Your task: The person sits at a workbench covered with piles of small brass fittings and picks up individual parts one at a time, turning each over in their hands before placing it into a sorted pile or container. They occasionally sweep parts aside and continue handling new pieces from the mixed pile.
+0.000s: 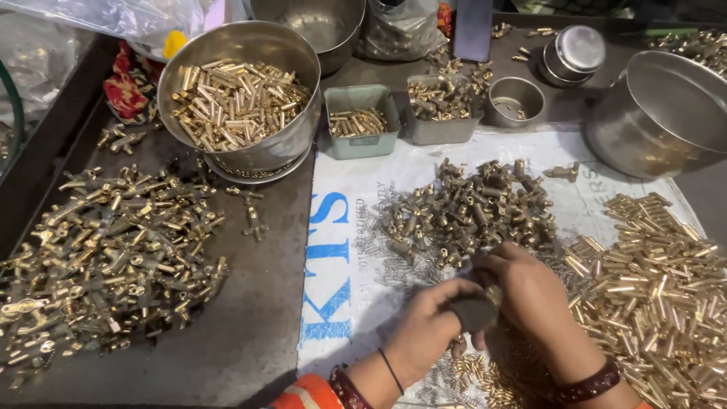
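Head view: your left hand (424, 329) and right hand (530, 295) close together on a small dark part (473, 312), just below the heap of dull brass fittings (466, 208) on the white sheet (356, 227); shiny brass tubes (659, 288) lie right of that heap.

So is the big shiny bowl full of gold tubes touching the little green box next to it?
Apart. The head view shows a strip of dark table between the steel bowl and the green box.
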